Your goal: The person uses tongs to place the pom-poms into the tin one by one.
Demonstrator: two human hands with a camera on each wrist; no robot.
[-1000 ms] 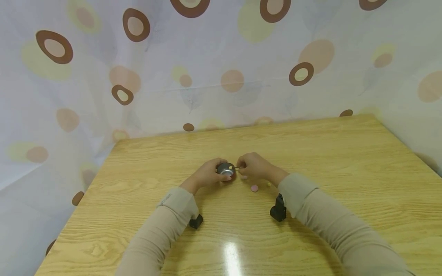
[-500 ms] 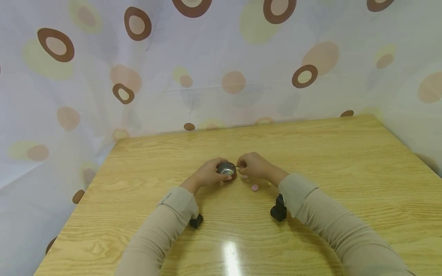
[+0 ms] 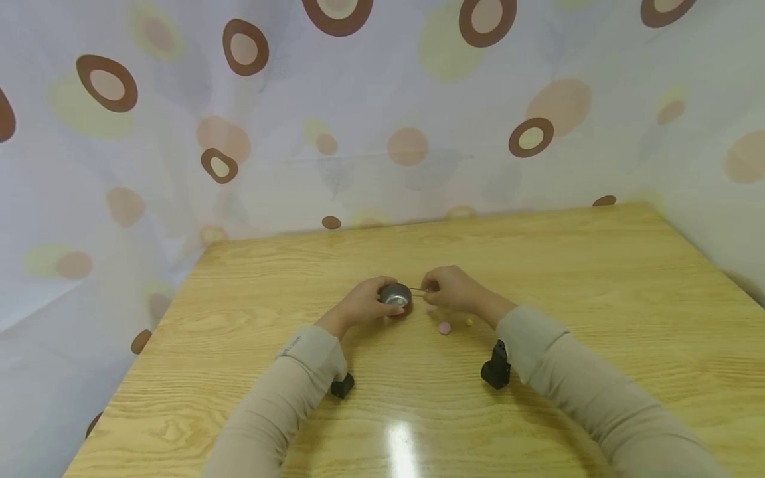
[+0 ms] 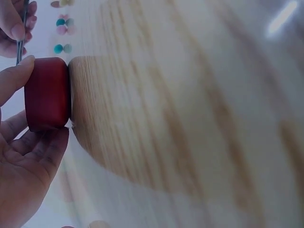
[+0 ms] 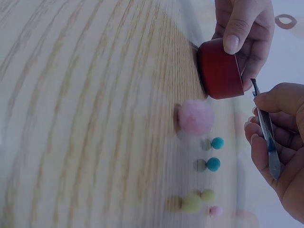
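Observation:
A small round container, red outside (image 5: 221, 71) and silvery inside (image 3: 395, 296), stands on the table with a small yellowish ball (image 3: 400, 302) in it. My left hand (image 3: 360, 303) grips its sides between thumb and fingers, as the left wrist view also shows at the red wall (image 4: 47, 95). To its right my right hand (image 3: 457, 290) pinches metal tweezers (image 5: 269, 137), whose tips are apart, hold nothing and point at the container's rim. Near the container lies a pink fuzzy ball (image 5: 195, 117).
On the wooden table (image 3: 299, 265), below and beside my right hand, lie two teal balls (image 5: 213, 164), yellow balls (image 5: 191, 203) and a small pink one (image 5: 216, 210). Black devices (image 3: 497, 366) hang at both wrists. A patterned cloth (image 3: 358, 179) stands behind the table.
A yellow ball held at the tweezer tips a second ago now lies inside the container. My right hand has drawn back slightly to the right with the tweezers.

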